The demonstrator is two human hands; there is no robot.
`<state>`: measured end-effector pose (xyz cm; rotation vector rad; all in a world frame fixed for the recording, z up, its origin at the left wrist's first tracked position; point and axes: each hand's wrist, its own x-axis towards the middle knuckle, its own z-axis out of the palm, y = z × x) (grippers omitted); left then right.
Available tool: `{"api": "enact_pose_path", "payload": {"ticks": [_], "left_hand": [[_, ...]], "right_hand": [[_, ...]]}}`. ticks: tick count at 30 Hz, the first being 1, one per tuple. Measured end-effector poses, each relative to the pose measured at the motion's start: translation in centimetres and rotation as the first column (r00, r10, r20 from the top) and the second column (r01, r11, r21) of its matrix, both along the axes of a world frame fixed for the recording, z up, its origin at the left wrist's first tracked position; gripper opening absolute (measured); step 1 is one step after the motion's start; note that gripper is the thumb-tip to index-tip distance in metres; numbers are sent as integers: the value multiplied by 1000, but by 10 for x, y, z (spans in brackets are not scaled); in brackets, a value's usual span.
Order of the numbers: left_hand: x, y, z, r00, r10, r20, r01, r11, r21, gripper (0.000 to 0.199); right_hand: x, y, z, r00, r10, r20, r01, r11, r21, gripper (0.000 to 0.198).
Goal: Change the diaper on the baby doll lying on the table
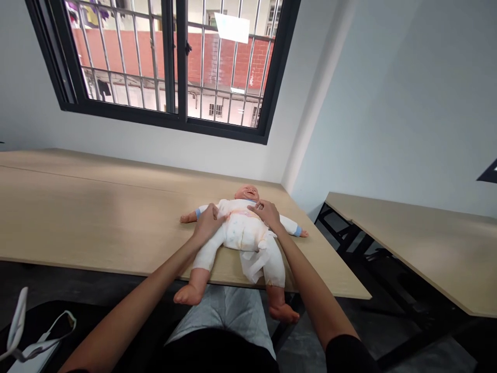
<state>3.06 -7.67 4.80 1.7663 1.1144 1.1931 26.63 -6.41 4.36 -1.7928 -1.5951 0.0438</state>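
Observation:
A baby doll point(247, 192) lies on its back on the table, head toward the window, feet hanging over the near edge. It wears a white outfit with blue cuffs. Around its hips and belly is a white diaper point(243, 231) with a pinkish-orange band at the waist. My left hand point(208, 224) has its fingers closed at the diaper's waist on the left side. On the other side, my right hand point(267, 213) bends its fingers over the upper edge of the diaper, near the doll's chest. A thin white crumpled sheet point(254, 265) hangs between the doll's legs.
The light wooden table point(128, 217) runs along the wall beneath a barred window point(171, 62). To the right, across a gap, stands a second table point(411, 238). A white strap and a flat pale object point(39, 352) lie on a dark surface at lower left.

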Motion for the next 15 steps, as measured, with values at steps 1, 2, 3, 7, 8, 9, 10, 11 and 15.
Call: {"api": "enact_pose_path", "payload": {"ticks": [1,2,3,7,8,9,10,11,15], "left_hand": [[2,-8,5,998,32,-48,-26,992,123,16],[4,-17,9,991,36,-130,1,963,268,22],[6,-27,14,966,10,-257,100,906,411,29],[23,-59,19,611,-81,-788,638,639,429,69],[30,-63,16,549,-60,-834,668,631,395,75],[37,-64,12,519,-35,-854,671,635,382,78],[44,-64,8,513,-10,-858,666,636,390,77],[52,-62,4,521,14,-854,664,622,415,74],[77,-50,4,514,35,-857,737,493,462,57]], "right_hand": [[1,1,-2,1000,-18,-14,18,1000,0,42],[2,1,-3,999,-31,-26,31,1000,0,42],[2,2,-4,999,-40,-37,40,999,0,42],[0,1,-11,996,-53,-76,54,998,12,42],[0,0,-13,995,-50,-88,52,998,19,41],[1,-1,-15,994,-44,-101,47,999,26,39],[2,-3,-17,993,-36,-116,40,999,35,37],[4,-5,-20,991,-26,-132,32,998,46,36],[20,-20,-32,982,-13,-188,32,995,99,31]]}}
